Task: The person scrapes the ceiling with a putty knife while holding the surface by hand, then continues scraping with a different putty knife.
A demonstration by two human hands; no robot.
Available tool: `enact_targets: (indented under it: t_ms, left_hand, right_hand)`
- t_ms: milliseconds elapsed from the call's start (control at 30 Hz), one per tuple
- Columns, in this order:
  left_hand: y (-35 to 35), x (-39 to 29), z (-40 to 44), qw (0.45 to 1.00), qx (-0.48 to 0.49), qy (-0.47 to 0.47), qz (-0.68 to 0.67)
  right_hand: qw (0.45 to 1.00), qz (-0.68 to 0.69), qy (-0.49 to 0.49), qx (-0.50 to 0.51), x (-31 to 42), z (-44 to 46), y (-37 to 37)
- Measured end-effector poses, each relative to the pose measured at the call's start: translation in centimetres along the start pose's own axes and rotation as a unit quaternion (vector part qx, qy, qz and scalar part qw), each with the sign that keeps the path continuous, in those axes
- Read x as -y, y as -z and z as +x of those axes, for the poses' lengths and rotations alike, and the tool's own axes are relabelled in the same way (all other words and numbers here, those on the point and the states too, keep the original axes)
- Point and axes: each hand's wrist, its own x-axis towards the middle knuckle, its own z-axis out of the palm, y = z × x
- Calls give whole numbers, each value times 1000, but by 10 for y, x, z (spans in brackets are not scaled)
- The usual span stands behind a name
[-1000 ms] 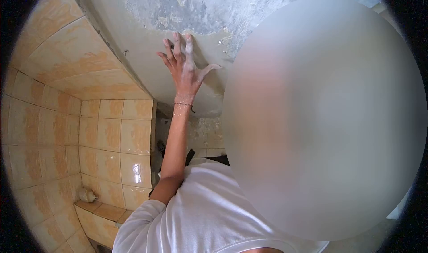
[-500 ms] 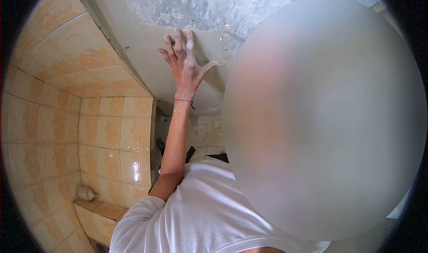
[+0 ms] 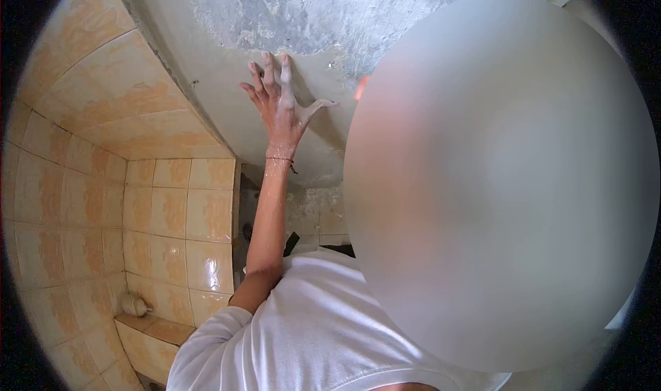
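Observation:
My left hand (image 3: 279, 109) rests with spread fingers against a grey plastered wall (image 3: 220, 119), holding nothing. White dust or paste coats its fingers and thumb, and the wrist has a thin dark cord bracelet (image 3: 279, 158). The fingertips reach the edge of a rougher, bluish-grey patch (image 3: 275, 12) of the wall. A large blurred oval covers the right side of the view. At its left edge a small reddish, skin-like tip (image 3: 362, 87) shows near the wall, possibly part of my right hand; what that hand does is hidden.
Glossy cream and orange tiles (image 3: 158, 208) line the recess on the left. A pale round vessel (image 3: 135, 304) stands on a tiled ledge (image 3: 162, 329) at lower left. A wall edge (image 3: 172, 74) runs diagonally between tiles and plaster.
The view has shifted slightly, so my left hand appears a little lower, still spread on the wall. The small reddish tip now shows at the blur's left edge.

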Motion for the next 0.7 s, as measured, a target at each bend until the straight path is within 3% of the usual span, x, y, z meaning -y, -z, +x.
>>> enact_targets:
  t_ms: [100, 133, 167, 233, 267, 333, 467, 533, 567, 633, 700]
  left_hand:
    - [2, -2, 0, 1000, -1, -3, 8]
    - [1, -3, -1, 1000, -8, -5, 10]
    - [1, -3, -2, 1000, -7, -5, 7]
    - [2, -2, -1, 1000, -4, -4, 11]
    - [1, -1, 2, 1000, -9, -6, 11]
    - [-2, 0, -2, 999, -1, -6, 41]
    - [-2, -1, -2, 999, 4, -4, 49]
    - [-3, 0, -2, 1000, -8, -1, 9]
    - [-2, -1, -2, 1000, -7, -1, 8]
    - [0, -1, -1, 1000, 2, 4, 3]
    - [-2, 1, 0, 1000, -9, -7, 6]
  right_hand:
    - [999, -40, 15, 5, 16, 13, -2]
    - [959, -233, 157, -36, -18, 11, 0]
    - [931, -334, 130, 73, -27, 8, 18]
    - [979, -190, -52, 45, -51, -8, 26]
    - [980, -188, -48, 47, -51, -10, 28]
    - [996, 46, 10, -78, -15, -4, 9]
    - [999, 35, 25, -26, 35, 26, -7]
    - [966, -174, 183, -61, 7, 29, -15]
    - [961, -206, 160, -92, -22, 23, -19]
    - [982, -180, -35, -53, -36, 16, -17]
    - [980, -183, 30, -77, -22, 8, -14]
